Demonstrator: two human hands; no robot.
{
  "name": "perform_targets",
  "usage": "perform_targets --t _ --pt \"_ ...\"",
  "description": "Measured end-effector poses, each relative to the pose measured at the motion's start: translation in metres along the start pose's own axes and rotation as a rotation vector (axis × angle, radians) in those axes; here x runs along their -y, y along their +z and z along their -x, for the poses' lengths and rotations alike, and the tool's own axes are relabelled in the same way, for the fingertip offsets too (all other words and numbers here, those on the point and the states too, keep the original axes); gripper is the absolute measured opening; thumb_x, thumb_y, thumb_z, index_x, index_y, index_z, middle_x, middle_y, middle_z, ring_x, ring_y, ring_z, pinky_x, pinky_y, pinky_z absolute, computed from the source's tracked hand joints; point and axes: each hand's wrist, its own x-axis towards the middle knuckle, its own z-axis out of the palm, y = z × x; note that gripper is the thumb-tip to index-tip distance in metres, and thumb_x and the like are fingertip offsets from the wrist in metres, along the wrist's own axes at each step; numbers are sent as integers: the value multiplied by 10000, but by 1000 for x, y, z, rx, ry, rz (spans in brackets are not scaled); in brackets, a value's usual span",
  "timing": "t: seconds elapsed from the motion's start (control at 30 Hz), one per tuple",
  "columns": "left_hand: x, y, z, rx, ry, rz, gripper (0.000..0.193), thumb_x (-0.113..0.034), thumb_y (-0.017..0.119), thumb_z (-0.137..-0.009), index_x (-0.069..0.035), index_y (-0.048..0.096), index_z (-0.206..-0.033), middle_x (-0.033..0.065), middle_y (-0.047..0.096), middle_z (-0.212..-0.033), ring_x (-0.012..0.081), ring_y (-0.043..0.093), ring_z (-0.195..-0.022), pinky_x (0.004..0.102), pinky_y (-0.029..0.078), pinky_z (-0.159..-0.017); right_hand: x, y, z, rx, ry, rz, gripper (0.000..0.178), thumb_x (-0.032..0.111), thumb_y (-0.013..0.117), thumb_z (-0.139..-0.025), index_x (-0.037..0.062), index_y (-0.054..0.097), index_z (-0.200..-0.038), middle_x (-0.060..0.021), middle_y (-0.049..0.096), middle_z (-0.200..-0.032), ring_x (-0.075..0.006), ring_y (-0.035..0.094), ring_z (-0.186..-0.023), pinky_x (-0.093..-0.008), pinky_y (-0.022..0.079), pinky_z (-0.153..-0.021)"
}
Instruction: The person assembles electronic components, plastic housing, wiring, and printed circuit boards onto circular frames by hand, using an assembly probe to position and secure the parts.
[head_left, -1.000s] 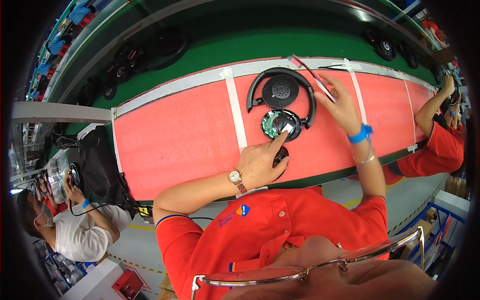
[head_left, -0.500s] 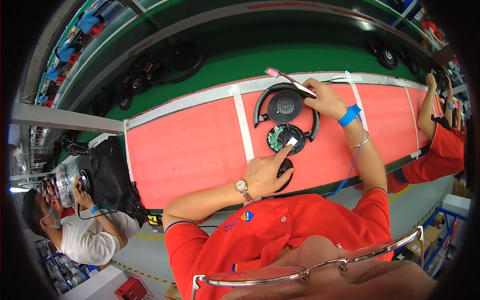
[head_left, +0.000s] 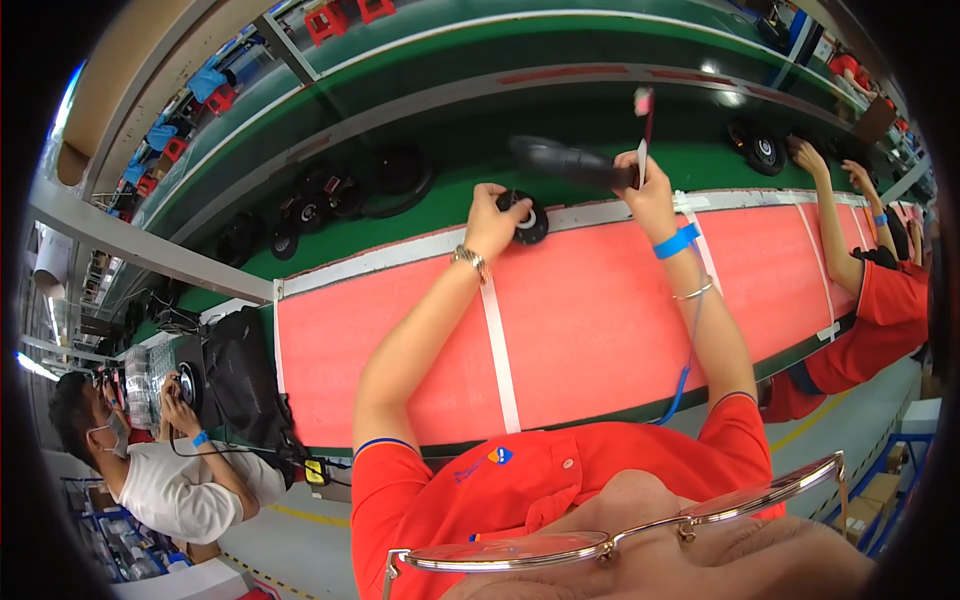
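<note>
Out past the far edge of the red mat, my left hand [head_left: 490,222] is closed round a black round headphone ear cup [head_left: 532,222] with a pale ring in its face. To its right, my right hand [head_left: 650,195] grips a dark curved piece [head_left: 568,160], smeared by motion, that looks like the headphone's headband. The same hand keeps hold of a slim stick-like tool [head_left: 645,125] with a pink end, pointing up. Whether the cup and the dark piece are joined cannot be made out. Both are over the green belt [head_left: 460,195].
Several black headphones [head_left: 312,208] lie on the belt at left, another [head_left: 765,150] at right. White strips divide the red mat [head_left: 400,330]. A black bag [head_left: 240,370] sits at its left end. A person in white [head_left: 190,490] works at left, one in red [head_left: 880,310] at right.
The headphone parts have left the red mat and moved forward over the belt with both hands. My left hand, earlier pointing into an opened ear cup, now grips a cup.
</note>
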Motion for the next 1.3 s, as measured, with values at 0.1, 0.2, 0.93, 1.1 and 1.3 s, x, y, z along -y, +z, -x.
perform_targets --t 0.1,0.2,0.93,1.1,1.3 --pt "-8 6 -29 -70 -88 1 494 -112 756 -739 51 443 -1084 147 599 -968 188 617 -795 275 505 -692 -13 8 -7 -175 -461 343 272 -182 502 -631 -3 541 -832 -136 535 -827 -358 519 -841 -329 440 -736" --pt "24 11 -54 -100 -129 78 563 -85 758 -721 43 433 -1163 120 578 -977 183 599 -856 291 519 -668 -31 11 -15 -124 -405 453 270 -186 500 -636 -8 548 -832 -134 543 -841 -370 515 -843 -345 445 -743" --pt "1 14 -29 -53 399 -576 418 -113 703 -743 -48 570 -1135 212 431 -1301 368 425 -1207 414 397 -1007 -95 -46 -51 -514 328 -684 203 122 679 -857 43 509 -781 -58 543 -666 -93 425 -491 -211 309 -422" --pt "-14 -33 -30 -370 194 -1229 526 -314 747 -714 -36 578 -1128 199 481 -1248 350 407 -1204 542 271 -1022 -113 -60 -55 -521 293 -667 157 86 613 -896 -21 531 -976 -80 571 -794 -132 565 -656 -215 435 -520" --pt "7 -82 -36 -406 1 -1403 377 -290 749 -721 -45 656 -993 149 568 -1074 318 467 -1103 578 248 -1028 -92 -42 -51 -649 87 -547 479 65 561 -919 -44 359 -1340 -109 533 -1165 -180 603 -1014 -247 500 -701"
